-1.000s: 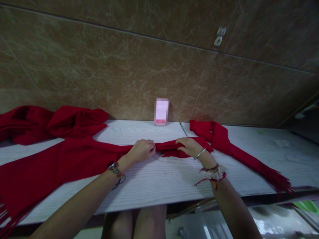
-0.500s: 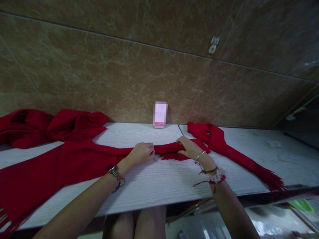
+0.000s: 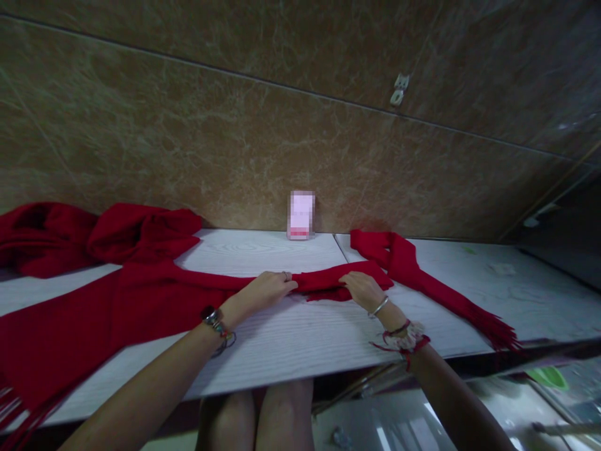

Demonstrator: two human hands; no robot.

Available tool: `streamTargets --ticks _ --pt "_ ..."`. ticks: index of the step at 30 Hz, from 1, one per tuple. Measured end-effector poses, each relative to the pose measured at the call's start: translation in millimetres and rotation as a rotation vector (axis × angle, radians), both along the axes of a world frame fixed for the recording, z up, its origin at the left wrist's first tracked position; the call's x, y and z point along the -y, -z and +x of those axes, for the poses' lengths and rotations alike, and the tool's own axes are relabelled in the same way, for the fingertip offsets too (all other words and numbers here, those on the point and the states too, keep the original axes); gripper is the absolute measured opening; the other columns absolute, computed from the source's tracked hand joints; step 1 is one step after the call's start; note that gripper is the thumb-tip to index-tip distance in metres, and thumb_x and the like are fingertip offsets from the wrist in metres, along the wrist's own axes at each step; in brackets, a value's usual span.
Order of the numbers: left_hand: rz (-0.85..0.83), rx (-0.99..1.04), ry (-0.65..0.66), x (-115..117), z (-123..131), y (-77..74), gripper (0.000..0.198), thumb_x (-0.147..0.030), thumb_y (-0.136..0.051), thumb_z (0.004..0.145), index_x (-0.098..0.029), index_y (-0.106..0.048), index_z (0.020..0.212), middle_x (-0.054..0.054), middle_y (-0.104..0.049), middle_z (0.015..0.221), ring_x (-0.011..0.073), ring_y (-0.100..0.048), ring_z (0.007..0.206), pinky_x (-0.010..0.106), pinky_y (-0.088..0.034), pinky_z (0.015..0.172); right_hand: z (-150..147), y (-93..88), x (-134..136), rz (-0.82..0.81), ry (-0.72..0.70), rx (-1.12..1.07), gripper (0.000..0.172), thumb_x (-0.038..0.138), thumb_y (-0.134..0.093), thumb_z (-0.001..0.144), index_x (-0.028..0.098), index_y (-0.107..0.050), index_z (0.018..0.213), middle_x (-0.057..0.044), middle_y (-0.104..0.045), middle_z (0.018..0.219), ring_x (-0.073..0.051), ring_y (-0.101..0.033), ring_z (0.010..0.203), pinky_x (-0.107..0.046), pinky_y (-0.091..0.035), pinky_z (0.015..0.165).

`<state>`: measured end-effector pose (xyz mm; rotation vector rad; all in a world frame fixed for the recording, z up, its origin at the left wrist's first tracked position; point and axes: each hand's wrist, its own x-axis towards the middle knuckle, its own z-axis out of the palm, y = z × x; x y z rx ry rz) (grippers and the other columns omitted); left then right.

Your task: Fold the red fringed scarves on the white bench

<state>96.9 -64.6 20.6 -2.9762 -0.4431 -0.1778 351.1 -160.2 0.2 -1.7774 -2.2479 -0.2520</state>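
A red scarf [image 3: 162,304] lies across the white table, spread wide at the left with fringe at its near left end. Toward the middle it narrows into a folded band. My left hand [image 3: 267,289] is closed around this band, thumb and fingers pinching the cloth. Further right, my right hand [image 3: 362,290] has its bent fingers closed on the upper layer of the same band. Some of the fabric under the band is hidden by folds. Another strip of red cloth [image 3: 425,282], fringed at its near end, lies to the right of my right hand.
Bunched red fabric [image 3: 141,233] is heaped at the back left against the brown marbled wall [image 3: 244,144]. A phone [image 3: 301,215] with a blurred screen leans on the wall. The white table [image 3: 263,351] ends just above my knees. A green object [image 3: 548,377] is below right.
My right hand has shifted slightly right and down, and the band between my hands looks flatter and wider, its upper layer now covering more of the fringe. The left hand stays nearly in place.
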Motion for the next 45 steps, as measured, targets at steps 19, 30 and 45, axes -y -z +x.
streamTargets --ticks 19,30,45 --pt "-0.032 -0.070 -0.118 4.9 -0.2 -3.9 0.024 -0.008 -0.039 0.082 -0.014 -0.061 0.090 0.009 -0.065 0.085 0.0213 -0.061 0.077 0.030 -0.046 0.064 -25.7 7.7 -5.4 0.250 -0.193 0.204 0.018 0.005 -0.047 0.077 0.016 -0.061 0.080 -0.008 -0.061 0.076 -0.021 -0.056 0.074 -0.035 -0.049 0.067" --pt "0.102 0.149 -0.005 23.9 32.3 13.4 0.014 -0.018 -0.050 0.084 -0.015 -0.054 0.097 0.008 -0.059 0.093 0.0186 -0.057 0.083 0.029 -0.045 0.071 -27.3 8.5 -2.8 0.265 -0.175 0.235 0.032 0.005 -0.035 0.084 0.018 -0.064 0.088 -0.008 -0.065 0.078 -0.018 -0.057 0.075 -0.030 -0.047 0.077" --pt "0.116 0.135 -0.018 17.0 25.8 19.0 0.020 -0.009 -0.044 0.086 -0.015 -0.055 0.100 0.007 -0.060 0.091 0.0172 -0.057 0.081 0.025 -0.045 0.063 13.4 5.5 9.5 0.354 -0.023 0.210 0.038 -0.003 -0.035 0.074 0.015 -0.066 0.087 -0.009 -0.066 0.086 -0.019 -0.060 0.081 -0.033 -0.050 0.075"
